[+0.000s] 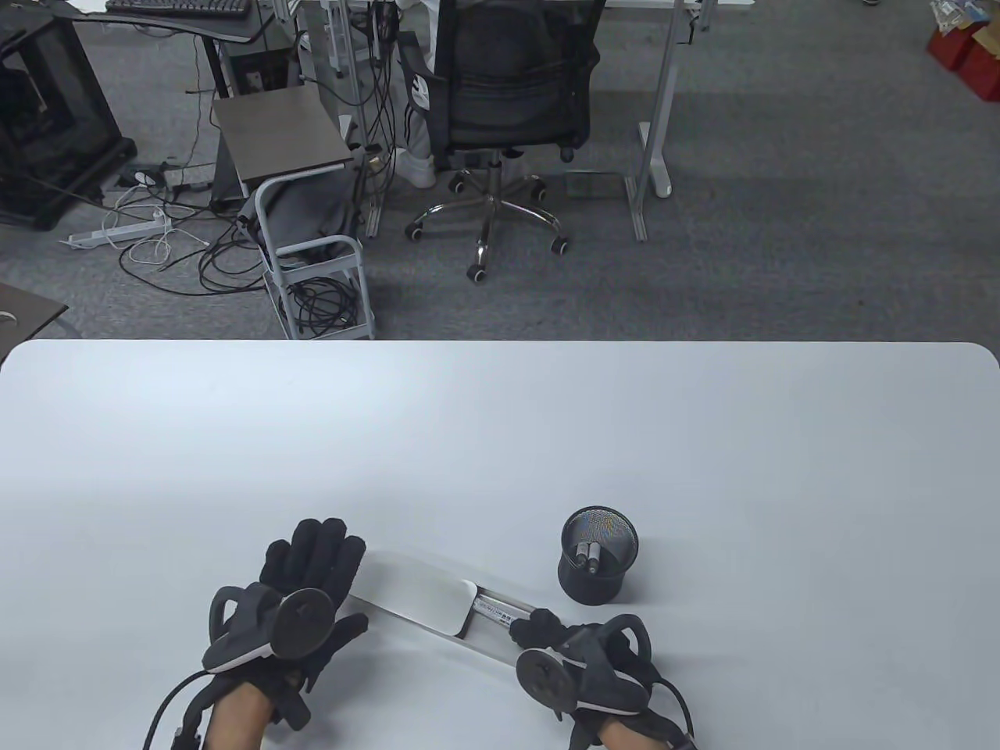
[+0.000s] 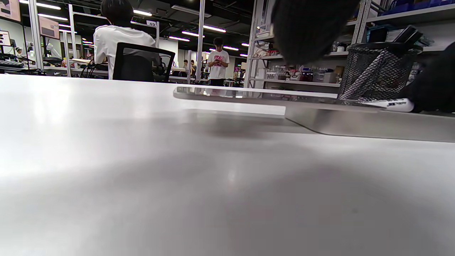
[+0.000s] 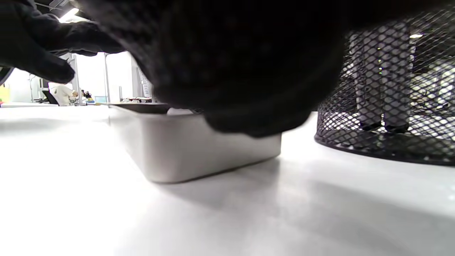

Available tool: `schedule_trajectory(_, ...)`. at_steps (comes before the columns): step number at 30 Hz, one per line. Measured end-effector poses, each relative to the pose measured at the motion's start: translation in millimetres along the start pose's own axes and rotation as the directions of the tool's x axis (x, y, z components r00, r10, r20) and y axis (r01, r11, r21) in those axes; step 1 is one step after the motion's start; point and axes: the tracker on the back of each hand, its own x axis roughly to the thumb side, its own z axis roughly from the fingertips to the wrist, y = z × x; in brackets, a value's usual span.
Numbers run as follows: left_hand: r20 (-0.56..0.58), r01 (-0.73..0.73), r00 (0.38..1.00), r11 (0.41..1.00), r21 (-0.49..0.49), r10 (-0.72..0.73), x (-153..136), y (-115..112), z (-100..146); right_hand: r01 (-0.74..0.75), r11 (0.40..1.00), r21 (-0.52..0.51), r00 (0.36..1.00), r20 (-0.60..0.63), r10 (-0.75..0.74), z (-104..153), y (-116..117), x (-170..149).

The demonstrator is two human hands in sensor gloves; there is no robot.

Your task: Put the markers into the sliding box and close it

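The sliding box point(image 1: 469, 617) lies near the bottom centre of the table view, set on a diagonal from upper left to lower right on the white table point(image 1: 500, 437). Its white lid point(image 1: 414, 590) is slid toward the upper left, so it covers that end and overhangs it, leaving the lower-right part of the tray open. In the open part one marker point(image 1: 494, 609) lies lengthwise, white with dark print on its barrel.

The left hand point(image 1: 301, 582) sits at the lid's upper-left end, at the lower left of the frame; its fingers are spread fairly straight and rest on or against the lid (the exact contact is hidden under the glove). The right hand point(image 1: 570, 652) is at the box's lower-right end, its fingers point(image 1: 535, 625) curled down onto the tray at the marker's near tip. Whether they pinch the marker or only touch the tray cannot be told. The right wrist view is mostly blocked by the dark glove, with the box's pale end wall below it.

A black mesh pen cup point(image 1: 598, 555) stands upright just above and to the right of the box, near the right hand but apart from it. Two more markers point(image 1: 587, 556) stand inside it.
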Motion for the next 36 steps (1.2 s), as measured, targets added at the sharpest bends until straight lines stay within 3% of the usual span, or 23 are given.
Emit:
schedule_trajectory(10, -0.010, -0.051, 0.999, 0.997, 0.063, 0.052, 4, -2, 0, -0.010, 1.000, 0.023, 1.000, 0.003, 0.010, -2, 3, 2)
schedule_trajectory(21, -0.003, -0.023, 1.000, 0.999, 0.043, 0.023, 6, -4, -4, 0.042, 0.995, -0.087, 0.999, 0.015, -0.041, 1, -11, -1)
schedule_trajectory(29, 0.008, -0.030, 1.000, 0.998, 0.059, 0.030, 5, -1, -2, 0.067, 0.969, -0.237, 0.998, 0.000, -0.069, 17, -34, -13)
schedule_trajectory(36, 0.017, 0.001, 1.000, 0.997, 0.074, -0.002, 5, 6, -1, 0.154, 0.866, -0.475, 0.982, -0.023, -0.187, 40, -69, -31)
